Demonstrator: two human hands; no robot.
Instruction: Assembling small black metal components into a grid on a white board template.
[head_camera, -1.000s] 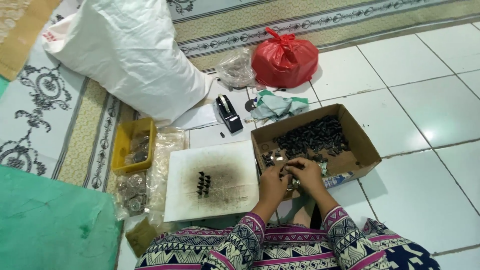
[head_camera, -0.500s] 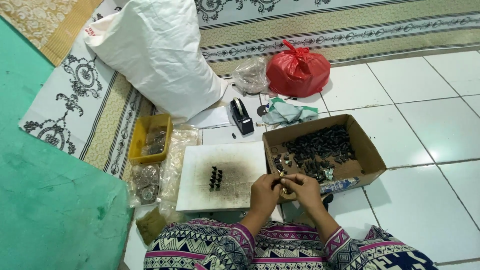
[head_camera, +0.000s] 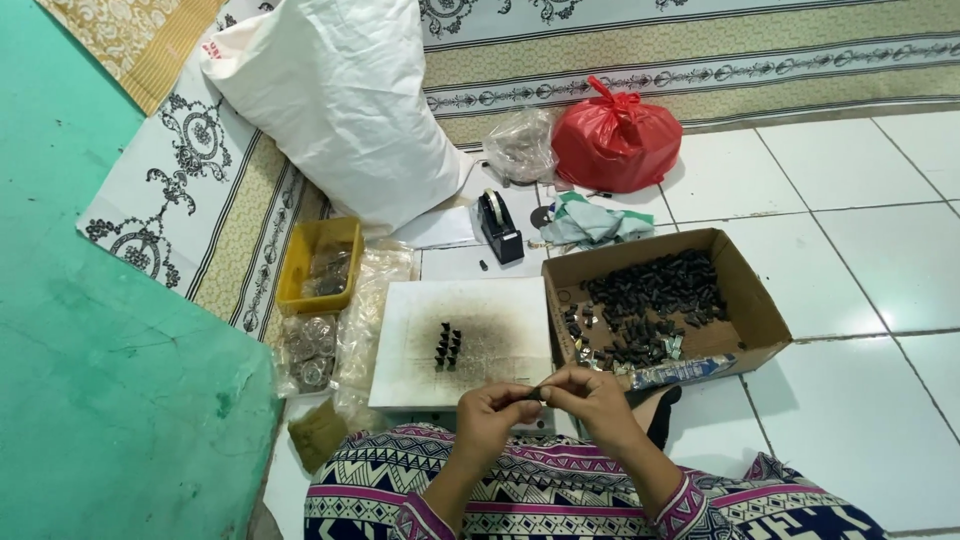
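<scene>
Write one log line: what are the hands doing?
left hand + right hand: pinching small dark piece | front: white board | right: cardboard box

An open brown cardboard box (head_camera: 745, 300) sits right of the white board. Behind it lie a knotted red plastic bag (head_camera: 615, 140), a clear bag (head_camera: 520, 148) and a big white sack (head_camera: 340, 100).

Left hand (head_camera: 492, 410) and right hand (head_camera: 590, 392) meet fingertip to fingertip, pinching a small dark part (head_camera: 541, 391) over the near edge of a smudged white board (head_camera: 500, 310). Small black pieces (head_camera: 448, 346) stand mid-board. Cardboard box (head_camera: 745, 300) of dark parts sits just right.
</scene>
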